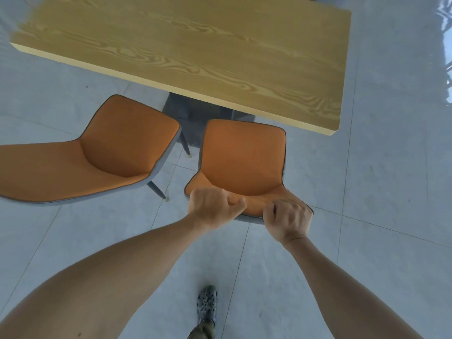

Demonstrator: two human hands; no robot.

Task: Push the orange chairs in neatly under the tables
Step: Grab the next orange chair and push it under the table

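Left hand (212,207) and right hand (288,220) grip chair backrest (247,204).

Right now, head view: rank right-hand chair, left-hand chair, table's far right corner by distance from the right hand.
1. Right-hand chair: backrest gripped by the right hand.
2. Left-hand chair: off to the left, angled.
3. Table's far right corner: top right, farthest.

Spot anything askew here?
Left chair sits angled and pulled out from the table, turned off square. Right chair faces the table squarely, both hands gripping its backrest, seat not yet under. No damage or spills visible.
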